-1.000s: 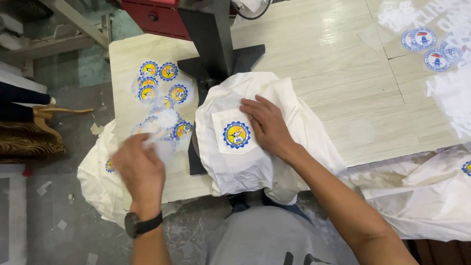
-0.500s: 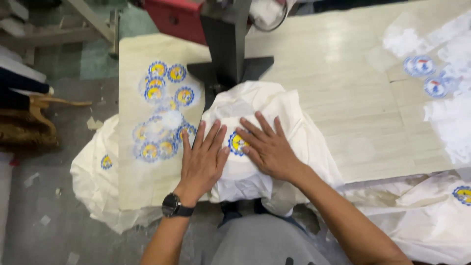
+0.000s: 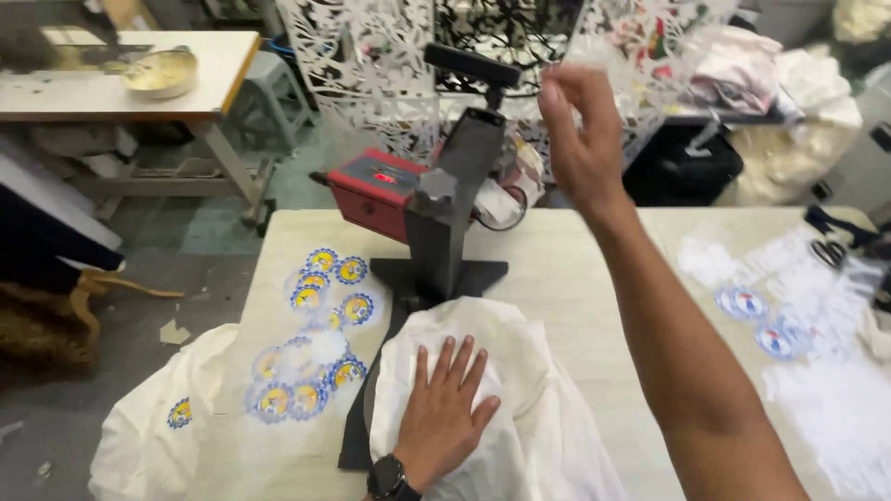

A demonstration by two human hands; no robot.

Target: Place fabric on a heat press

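Note:
My left hand (image 3: 444, 405) lies flat with fingers spread on a white garment (image 3: 520, 390) draped over the black lower plate (image 3: 357, 436) of a heat press (image 3: 436, 209). My right hand (image 3: 580, 130) is raised high, fingers loosely curled, close to the black handle (image 3: 471, 65) of the press but not touching it. The press has a red control box (image 3: 376, 190) and a grey arm. Round blue and yellow emblem transfers (image 3: 311, 339) lie on the table left of the garment.
A pale wooden table (image 3: 566, 269) carries more round transfers (image 3: 756, 320) and white scraps at the right. Another white garment with an emblem (image 3: 158, 436) hangs off the table's left edge. A second table with a bowl (image 3: 162, 70) stands back left. Cloth piles sit back right.
The view has tilted up. My right hand has left the garment and risen toward the press handle. My left hand stays flat on the garment, now covering the emblem.

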